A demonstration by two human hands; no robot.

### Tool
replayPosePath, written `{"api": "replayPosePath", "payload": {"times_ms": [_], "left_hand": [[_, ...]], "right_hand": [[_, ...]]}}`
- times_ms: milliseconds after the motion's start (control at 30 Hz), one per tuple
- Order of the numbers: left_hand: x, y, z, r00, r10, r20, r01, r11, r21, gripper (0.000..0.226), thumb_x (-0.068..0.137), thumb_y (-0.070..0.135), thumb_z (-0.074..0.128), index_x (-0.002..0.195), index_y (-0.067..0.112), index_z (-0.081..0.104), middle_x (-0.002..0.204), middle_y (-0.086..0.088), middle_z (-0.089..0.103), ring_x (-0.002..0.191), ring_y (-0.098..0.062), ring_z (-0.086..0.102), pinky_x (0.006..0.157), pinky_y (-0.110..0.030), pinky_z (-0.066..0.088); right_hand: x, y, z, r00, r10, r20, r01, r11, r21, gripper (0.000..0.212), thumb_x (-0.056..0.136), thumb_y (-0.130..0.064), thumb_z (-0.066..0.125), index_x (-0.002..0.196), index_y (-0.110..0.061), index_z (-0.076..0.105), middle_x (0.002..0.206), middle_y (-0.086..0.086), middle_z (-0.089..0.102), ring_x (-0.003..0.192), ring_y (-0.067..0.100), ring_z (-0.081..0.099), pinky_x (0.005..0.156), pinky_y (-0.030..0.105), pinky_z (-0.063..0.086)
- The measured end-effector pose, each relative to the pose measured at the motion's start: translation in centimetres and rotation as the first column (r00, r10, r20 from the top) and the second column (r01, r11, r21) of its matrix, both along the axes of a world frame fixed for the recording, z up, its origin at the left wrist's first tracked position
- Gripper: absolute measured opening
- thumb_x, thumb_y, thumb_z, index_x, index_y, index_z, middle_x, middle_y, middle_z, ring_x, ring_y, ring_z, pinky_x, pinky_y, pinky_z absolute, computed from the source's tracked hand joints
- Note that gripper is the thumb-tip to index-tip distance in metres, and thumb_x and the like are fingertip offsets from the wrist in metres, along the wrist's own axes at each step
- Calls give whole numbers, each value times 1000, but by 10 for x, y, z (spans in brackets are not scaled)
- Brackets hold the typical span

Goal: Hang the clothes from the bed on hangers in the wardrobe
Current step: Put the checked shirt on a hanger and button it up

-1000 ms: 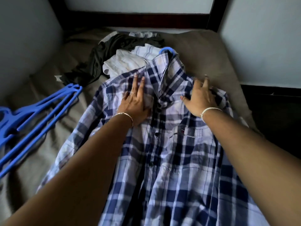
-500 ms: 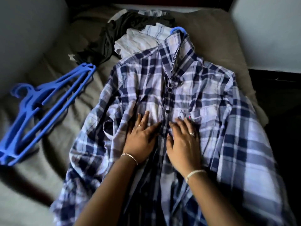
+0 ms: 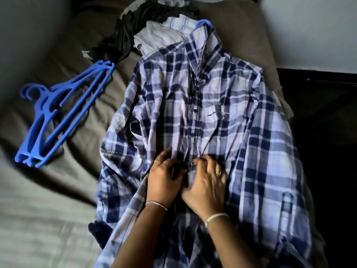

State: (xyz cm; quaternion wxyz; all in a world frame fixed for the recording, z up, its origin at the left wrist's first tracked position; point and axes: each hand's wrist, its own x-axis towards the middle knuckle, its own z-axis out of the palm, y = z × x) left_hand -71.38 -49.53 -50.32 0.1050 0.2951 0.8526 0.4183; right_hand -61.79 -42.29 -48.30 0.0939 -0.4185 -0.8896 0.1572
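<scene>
Your hands have travelled down the plaid shirt [image 3: 222, 132]. A second ago they lay flat, well apart, by the collar and shoulders. Half a second ago they were side by side at the chest. Now they meet lower on the button placket [image 3: 193, 122], around the shirt's middle, and the fingers have gone from flat to curled.

This suggests the smoothing is over and you are working a button closed. The hanger [image 3: 202, 22] is apparently already inside the shirt, as its blue hook pokes out past the collar at the far end. The shirt lies face up on the bed [image 3: 58, 200], not yet carried to the wardrobe, which is out of view.

Your left hand [image 3: 164, 180] sits just left of the placket, thumb and fingers bent in on the cloth. Your right hand [image 3: 204, 182] touches it from the right, fingertips curled onto the same strip. Both seem to pinch the fabric, though motion blur hides the exact grip.

Spare hangers [image 3: 63, 113] lie stacked to the left. A black garment [image 3: 135, 35] and a pale striped shirt [image 3: 164, 33] wait in a heap at the far end.
</scene>
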Motion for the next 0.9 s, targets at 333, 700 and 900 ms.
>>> {"api": "replayPosePath", "payload": {"times_ms": [333,700,900], "left_hand": [[16,-15,15,996,59,-64,-70,980,-189,13,79,13,74,90,6,74,115,-18,54,104,-36,52,97,-23,31],[24,-50,51,966,257,15,-258,965,53,23,88,16,60,109,9,58,99,-10,68,89,-26,65,76,-31,46],[-15,-97,61,742,671,-8,-650,716,-253,74,66,37,82,122,1,50,125,-23,50,117,-41,46,95,-45,36]], "right_hand": [[43,-25,5,999,-50,-13,50,998,-49,24,71,-22,74,88,-22,57,97,2,54,88,28,56,73,39,49],[75,-44,24,920,-196,-339,174,980,-96,23,80,2,62,98,-12,59,108,4,53,99,21,53,89,29,41],[36,-107,45,941,204,-271,-231,970,-74,42,86,-41,55,122,-19,57,131,0,52,117,19,53,94,36,48]]}}
